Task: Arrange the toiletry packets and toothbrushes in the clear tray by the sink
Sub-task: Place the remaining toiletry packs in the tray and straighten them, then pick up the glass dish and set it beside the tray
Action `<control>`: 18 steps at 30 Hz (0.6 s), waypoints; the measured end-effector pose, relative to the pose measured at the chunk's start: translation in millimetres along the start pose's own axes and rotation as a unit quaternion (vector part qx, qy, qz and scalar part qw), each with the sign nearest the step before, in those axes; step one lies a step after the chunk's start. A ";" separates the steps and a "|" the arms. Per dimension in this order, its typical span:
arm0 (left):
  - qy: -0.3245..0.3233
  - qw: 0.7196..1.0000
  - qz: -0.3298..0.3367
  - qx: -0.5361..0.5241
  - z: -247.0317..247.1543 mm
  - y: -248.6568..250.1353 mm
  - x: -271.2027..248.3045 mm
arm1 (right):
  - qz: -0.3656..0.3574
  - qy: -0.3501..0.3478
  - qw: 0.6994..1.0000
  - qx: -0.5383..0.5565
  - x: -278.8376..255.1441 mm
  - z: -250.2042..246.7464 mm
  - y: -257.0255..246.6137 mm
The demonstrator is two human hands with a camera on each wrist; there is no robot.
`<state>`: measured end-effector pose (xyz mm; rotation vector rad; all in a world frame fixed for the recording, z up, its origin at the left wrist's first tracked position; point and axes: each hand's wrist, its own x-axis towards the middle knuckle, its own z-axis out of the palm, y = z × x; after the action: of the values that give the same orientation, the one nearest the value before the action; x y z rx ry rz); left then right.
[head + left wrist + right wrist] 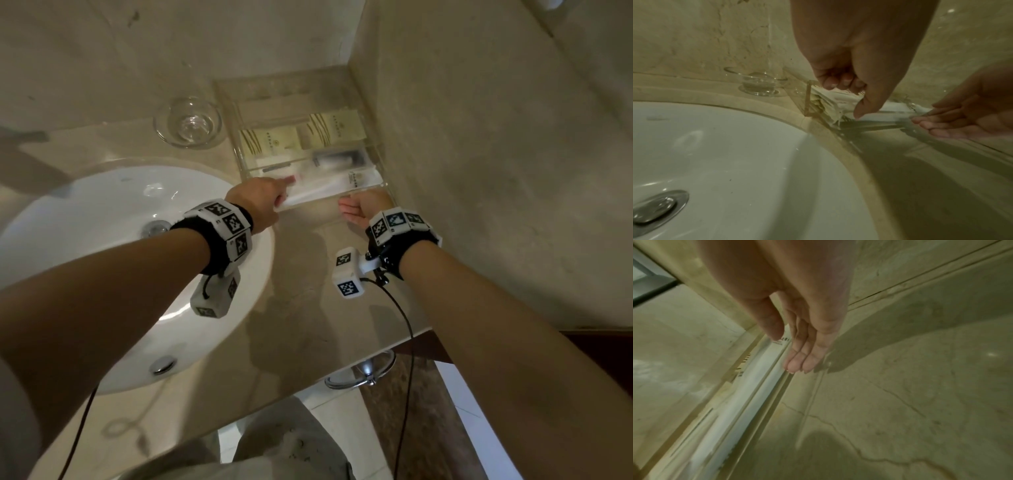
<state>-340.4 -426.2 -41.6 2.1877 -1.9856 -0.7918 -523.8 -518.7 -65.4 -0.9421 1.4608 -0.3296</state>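
Note:
The clear tray (274,92) stands in the counter's back corner, against the right wall. Two cream packets (270,138) lie in it, with a dark-item packet (339,158) nearer me. Long white toothbrush packets (335,183) lie along its front wall. My left hand (286,192) is at the tray's front left corner; its curled fingers (838,82) and thumb pinch the white packets' left end (840,99). My right hand (352,209) has straight fingers (797,360) laid flat against the outside of the tray's front wall (777,386), holding nothing.
A glass dish (190,123) sits just left of the tray. The white sink (102,240) with its drain (156,228) fills the counter's left side. A marble wall (479,137) closes off the right. A chrome ring (363,371) hangs under the counter's front edge.

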 end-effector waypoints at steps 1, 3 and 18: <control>0.012 1.000 -0.009 0.000 -1.4 -1.3 1.3 | 0.003 0.011 1.000 0.016 2.1 4.8 -3.1; 0.041 0.999 -0.026 0.008 -4.2 -6.3 4.3 | 0.001 0.001 1.000 0.025 7.5 8.7 -7.9; 0.164 0.982 -0.072 0.058 -15.5 -28.7 37.2 | -0.044 -0.020 0.998 0.043 38.8 33.1 -46.0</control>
<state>-306.8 -461.3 -51.2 2.3628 -1.7689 -0.3048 -471.7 -563.5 -65.0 -0.9413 1.3605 -0.4322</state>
